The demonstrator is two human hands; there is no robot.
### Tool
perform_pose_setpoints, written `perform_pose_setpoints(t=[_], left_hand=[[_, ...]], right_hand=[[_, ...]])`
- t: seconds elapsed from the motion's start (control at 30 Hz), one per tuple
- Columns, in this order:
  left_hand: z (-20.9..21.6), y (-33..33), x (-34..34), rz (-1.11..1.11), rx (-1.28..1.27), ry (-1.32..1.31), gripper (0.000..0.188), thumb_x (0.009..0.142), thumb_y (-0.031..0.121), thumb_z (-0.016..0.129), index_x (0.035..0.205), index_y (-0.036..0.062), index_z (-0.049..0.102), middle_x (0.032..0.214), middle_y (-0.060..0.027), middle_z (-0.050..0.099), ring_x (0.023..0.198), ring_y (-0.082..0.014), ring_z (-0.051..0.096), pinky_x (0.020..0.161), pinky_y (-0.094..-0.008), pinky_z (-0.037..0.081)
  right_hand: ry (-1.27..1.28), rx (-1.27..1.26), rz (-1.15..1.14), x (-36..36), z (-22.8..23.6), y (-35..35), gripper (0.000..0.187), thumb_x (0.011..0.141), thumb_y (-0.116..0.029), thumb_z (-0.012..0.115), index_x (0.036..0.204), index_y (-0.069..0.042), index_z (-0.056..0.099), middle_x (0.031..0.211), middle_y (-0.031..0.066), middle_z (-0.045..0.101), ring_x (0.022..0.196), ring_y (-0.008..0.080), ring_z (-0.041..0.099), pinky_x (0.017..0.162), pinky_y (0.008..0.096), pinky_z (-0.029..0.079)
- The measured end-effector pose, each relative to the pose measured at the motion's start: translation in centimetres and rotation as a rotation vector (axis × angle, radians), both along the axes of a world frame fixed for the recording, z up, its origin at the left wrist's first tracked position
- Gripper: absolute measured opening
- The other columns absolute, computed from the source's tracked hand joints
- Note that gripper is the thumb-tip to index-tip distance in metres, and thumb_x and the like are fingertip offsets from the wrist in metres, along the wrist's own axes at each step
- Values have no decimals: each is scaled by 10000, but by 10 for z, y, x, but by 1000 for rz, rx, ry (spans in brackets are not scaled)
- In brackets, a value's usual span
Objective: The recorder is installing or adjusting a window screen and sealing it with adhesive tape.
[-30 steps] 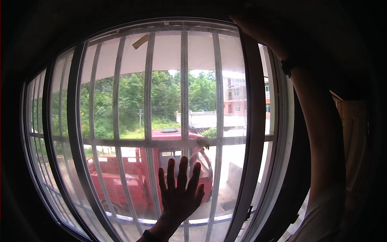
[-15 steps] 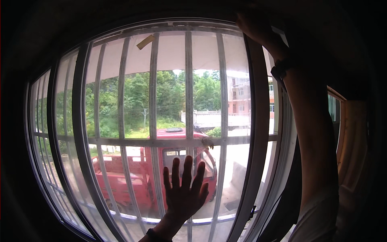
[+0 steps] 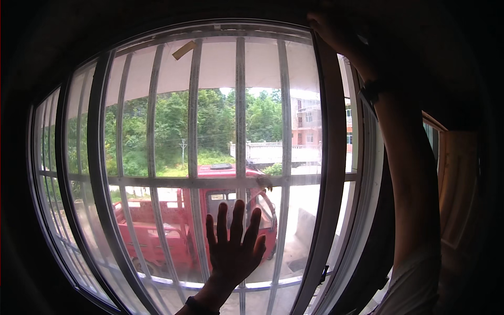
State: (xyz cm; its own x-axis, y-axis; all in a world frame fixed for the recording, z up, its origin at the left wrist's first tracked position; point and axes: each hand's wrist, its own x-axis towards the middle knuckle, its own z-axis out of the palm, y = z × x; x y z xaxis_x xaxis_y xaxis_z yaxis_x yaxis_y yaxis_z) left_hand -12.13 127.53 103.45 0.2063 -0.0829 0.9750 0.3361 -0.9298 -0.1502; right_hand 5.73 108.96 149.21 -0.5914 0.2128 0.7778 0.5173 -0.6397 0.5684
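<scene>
My left hand (image 3: 234,257) lies flat against the glass pane (image 3: 299,220) of a sliding window, its fingers spread and nothing held. A dark band circles that wrist. Overhead on the right, my right hand (image 3: 336,35) reaches up to the top corner of the window sash, by its dark upright stile (image 3: 328,157). Deep shadow covers its fingers, so their grip is unclear. A watch or band (image 3: 371,90) sits on my right wrist. Low on the stile is a small dark latch (image 3: 324,274).
Metal security bars (image 3: 240,115) with a crossbar (image 3: 210,182) stand outside the glass. A tan tape strip (image 3: 184,50) sticks near the top. Beyond are a red truck (image 3: 152,231), trees (image 3: 168,121) and a building (image 3: 306,123). Brown curtain-like cloth (image 3: 459,178) hangs at the right.
The whole view has shifted slightly, so window, bars and truck appear a little further left and higher. My left hand stays flat at the same place on the glass; my right arm remains raised.
</scene>
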Motion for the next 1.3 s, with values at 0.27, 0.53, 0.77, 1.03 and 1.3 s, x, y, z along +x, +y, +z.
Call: perform_pose_setpoints(t=[0.27, 0.53, 0.77, 1.03, 1.3], left_hand=[[-1, 0, -1, -1, -2, 7, 712, 888, 350, 702, 1544, 205, 465, 1616, -180, 380, 1480, -460, 340, 1198, -673, 220], [0, -1, 2, -8, -4, 16, 710, 888, 356, 701, 1541, 200, 472, 1608, -176, 394, 1474, -454, 355, 1197, -665, 221], [-4, -4, -4, 17, 3, -8, 718, 883, 361, 711, 1541, 198, 471, 1611, -178, 388, 1477, -462, 348, 1188, -674, 238], [-2, -2, -2, 7, 5, 7, 719, 879, 359, 717, 1537, 201, 474, 1611, -182, 386, 1474, -467, 350, 1181, -678, 252], [-1, 1, -5, 8, -7, 19, 585, 950, 370, 621, 1488, 155, 536, 1594, -218, 395, 1480, -492, 329, 1185, -688, 225]], right_hand=[[-75, 128, -345, -7, 0, 8, 107, 851, -36, 642, 758, 17, 647, 753, 206, 657, 748, 343, 676, 692, 478, 542], [-62, 270, -280, 7, -4, 25, 114, 842, -37, 622, 764, 41, 654, 736, 226, 651, 743, 370, 680, 660, 479, 536], [-226, 215, -22, 7, -1, 9, 130, 885, -77, 614, 827, 38, 635, 770, 248, 637, 796, 408, 667, 728, 509, 522], [-131, 23, -174, -1, -6, -4, 129, 886, -68, 630, 794, 14, 668, 834, 207, 674, 814, 363, 682, 750, 483, 540], [-168, 81, -372, -16, -2, 15, 167, 888, -43, 628, 727, -6, 603, 736, 165, 639, 689, 278, 634, 653, 420, 520]])
